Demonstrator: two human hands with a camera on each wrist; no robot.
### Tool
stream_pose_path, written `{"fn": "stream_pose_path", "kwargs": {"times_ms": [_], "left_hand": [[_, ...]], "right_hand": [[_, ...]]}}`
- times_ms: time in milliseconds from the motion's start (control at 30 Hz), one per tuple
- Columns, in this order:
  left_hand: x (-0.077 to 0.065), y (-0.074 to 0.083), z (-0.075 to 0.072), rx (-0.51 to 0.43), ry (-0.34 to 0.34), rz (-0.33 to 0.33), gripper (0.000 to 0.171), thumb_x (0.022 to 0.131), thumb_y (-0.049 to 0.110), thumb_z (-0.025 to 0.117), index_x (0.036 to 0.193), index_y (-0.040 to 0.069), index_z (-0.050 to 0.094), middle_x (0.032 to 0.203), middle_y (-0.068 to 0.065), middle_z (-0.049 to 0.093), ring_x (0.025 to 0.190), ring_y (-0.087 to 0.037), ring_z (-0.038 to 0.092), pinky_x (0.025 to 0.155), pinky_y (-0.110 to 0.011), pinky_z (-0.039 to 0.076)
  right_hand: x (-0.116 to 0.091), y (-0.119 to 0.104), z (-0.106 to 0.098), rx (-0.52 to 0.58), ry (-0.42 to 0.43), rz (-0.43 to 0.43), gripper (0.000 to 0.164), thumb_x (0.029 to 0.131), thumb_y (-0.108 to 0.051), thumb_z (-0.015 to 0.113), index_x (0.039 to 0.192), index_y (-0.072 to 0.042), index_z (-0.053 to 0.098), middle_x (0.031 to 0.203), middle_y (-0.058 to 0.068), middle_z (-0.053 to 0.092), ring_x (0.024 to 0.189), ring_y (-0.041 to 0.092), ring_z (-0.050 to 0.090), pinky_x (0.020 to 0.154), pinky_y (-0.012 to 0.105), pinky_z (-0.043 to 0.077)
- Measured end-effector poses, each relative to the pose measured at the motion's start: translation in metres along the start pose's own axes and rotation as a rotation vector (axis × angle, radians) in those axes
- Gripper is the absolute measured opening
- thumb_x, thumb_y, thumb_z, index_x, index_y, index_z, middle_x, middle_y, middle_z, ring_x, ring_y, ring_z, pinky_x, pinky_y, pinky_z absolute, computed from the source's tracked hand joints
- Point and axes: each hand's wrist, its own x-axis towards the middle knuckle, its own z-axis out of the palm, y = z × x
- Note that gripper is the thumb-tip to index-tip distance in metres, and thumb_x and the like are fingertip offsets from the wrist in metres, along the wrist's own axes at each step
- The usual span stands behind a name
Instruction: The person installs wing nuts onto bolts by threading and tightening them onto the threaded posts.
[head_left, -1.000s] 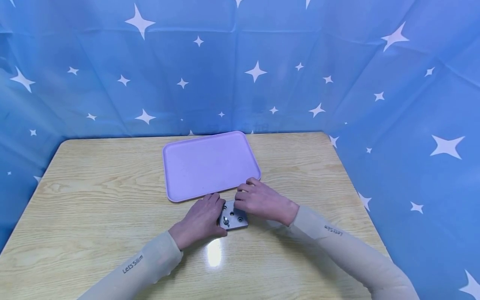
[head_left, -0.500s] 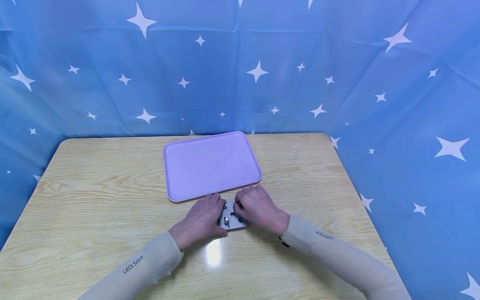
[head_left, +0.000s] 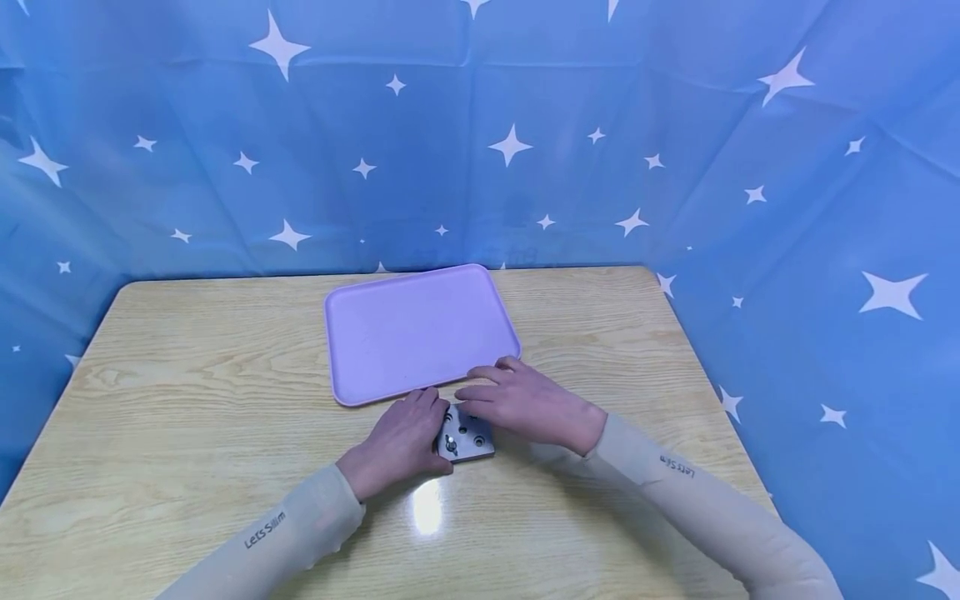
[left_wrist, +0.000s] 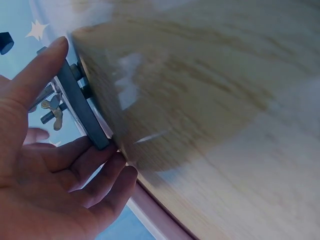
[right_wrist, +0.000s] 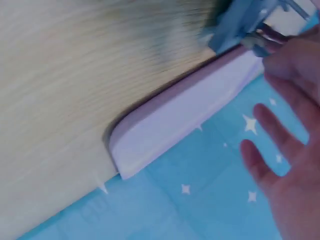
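Observation:
A small grey metal plate [head_left: 474, 448] with several holes lies low in front of the tray in the head view. My left hand [head_left: 397, 437] grips its left side, the thumb on the near edge and fingers at the far edge. A wing nut [left_wrist: 54, 112] sits on a bolt through the plate in the left wrist view; bolt heads protrude underneath. Over the plate's far right part is my right hand [head_left: 532, 408]. Its thumb and index finger pinch another wing nut [right_wrist: 256, 46], blurred in the right wrist view, while the other fingers spread loosely.
A purple tray [head_left: 420, 333] lies just beyond the plate, its near rim close to both hands. The wooden table [head_left: 210, 375] extends to either side. Blue star-patterned cloth [head_left: 450, 167] hangs behind the table and along its right side.
My right hand turned inward over the plate half a second ago, then swung back outward, its fingers now reaching farther left. The left hand and the plate have stayed in place.

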Motion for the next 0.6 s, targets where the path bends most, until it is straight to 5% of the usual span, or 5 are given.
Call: {"fn": "stream_pose_path", "kwargs": {"times_ms": [300,600], "left_hand": [[0.0,0.0,0.0,-0.022,-0.004,-0.004,0.071,0.055,0.048,0.088,0.103,0.003,0.06,0.089,-0.003,0.047,0.08,-0.02,0.047,0.065,-0.033,0.042],[-0.001,0.0,0.0,-0.02,-0.003,-0.005,0.069,0.055,0.048,0.087,0.101,0.004,0.06,0.087,-0.001,0.046,0.078,-0.019,0.045,0.064,-0.032,0.041]], "right_hand": [[0.0,0.002,0.007,-0.124,-0.008,-0.093,0.03,0.088,-0.011,0.068,0.117,-0.021,0.067,0.121,-0.009,0.061,0.125,0.018,0.046,0.094,0.04,0.039],[0.007,-0.002,0.019,-0.149,0.042,-0.025,0.01,0.091,-0.011,0.065,0.098,-0.017,0.067,0.097,-0.005,0.064,0.095,0.015,0.052,0.082,0.033,0.041]]}}
